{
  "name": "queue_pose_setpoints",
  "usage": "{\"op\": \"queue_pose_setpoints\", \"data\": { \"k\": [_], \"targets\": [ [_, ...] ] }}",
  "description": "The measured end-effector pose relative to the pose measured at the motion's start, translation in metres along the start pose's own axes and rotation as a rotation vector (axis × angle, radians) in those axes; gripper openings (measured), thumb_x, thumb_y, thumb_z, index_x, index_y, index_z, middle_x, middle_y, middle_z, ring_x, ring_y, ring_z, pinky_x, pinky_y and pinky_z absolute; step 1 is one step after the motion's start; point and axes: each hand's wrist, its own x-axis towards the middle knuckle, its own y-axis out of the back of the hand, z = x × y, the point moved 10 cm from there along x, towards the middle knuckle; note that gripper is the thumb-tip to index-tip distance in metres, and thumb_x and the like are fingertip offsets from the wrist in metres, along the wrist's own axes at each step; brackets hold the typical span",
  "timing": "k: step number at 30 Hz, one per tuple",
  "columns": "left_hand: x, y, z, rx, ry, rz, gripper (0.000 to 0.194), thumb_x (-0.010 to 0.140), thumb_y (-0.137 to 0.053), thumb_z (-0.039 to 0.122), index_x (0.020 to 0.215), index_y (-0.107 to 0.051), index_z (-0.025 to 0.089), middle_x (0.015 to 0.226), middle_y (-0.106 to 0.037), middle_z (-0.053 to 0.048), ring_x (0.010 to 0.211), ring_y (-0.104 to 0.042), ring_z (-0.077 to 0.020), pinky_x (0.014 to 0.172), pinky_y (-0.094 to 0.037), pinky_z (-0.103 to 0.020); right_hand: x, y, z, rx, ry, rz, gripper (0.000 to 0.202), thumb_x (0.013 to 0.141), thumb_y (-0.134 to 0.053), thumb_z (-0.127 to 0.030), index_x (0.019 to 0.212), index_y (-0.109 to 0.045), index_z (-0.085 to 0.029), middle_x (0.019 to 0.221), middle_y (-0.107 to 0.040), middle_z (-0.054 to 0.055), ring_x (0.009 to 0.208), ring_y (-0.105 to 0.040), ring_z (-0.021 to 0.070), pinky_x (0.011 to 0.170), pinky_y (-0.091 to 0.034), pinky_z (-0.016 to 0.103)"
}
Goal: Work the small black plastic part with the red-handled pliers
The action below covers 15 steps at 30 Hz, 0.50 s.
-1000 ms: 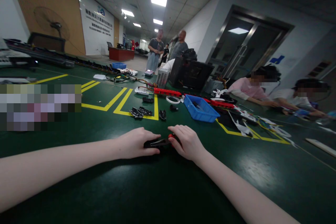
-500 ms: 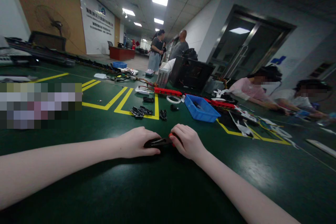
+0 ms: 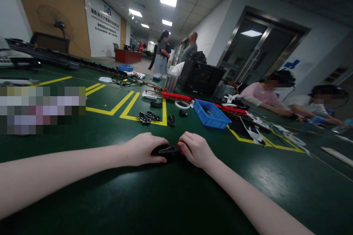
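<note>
My left hand (image 3: 143, 149) rests on the green table (image 3: 165, 198) and grips a small black part (image 3: 167, 149) that pokes out between both hands. My right hand (image 3: 196, 149) is closed around a red-handled tool (image 3: 179, 144), whose tip meets the black part. Most of the tool and of the part is hidden under my fingers.
Beyond my hands lie several small black parts (image 3: 149, 116) on yellow floor-tape lines, a white tape ring (image 3: 182, 104), a blue bin (image 3: 211, 114) and red bars (image 3: 176, 96). Two seated people (image 3: 264, 93) work at the right. Two people stand at the back by a black case (image 3: 200, 77).
My hands and the part have barely moved. The standing person at the back has turned and stepped away to the left.
</note>
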Motion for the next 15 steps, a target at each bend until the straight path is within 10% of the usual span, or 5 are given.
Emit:
{"op": "queue_pose_setpoints", "data": {
  "k": [15],
  "targets": [
    [-0.001,0.002,0.013,-0.021,-0.127,-0.011,0.035,0.095,-0.051,0.046,0.117,-0.059,0.020,0.099,-0.070,-0.005,0.085,-0.066,-0.0207,0.075,-0.043,-0.031,0.000,0.004,0.000,0.012,0.014,0.034,0.032,0.100,-0.031,-0.032,0.083,-0.055,-0.018,0.079,-0.058,0.005,0.067,-0.049,0.0147,0.063,-0.033,0.029]
  ]
}}
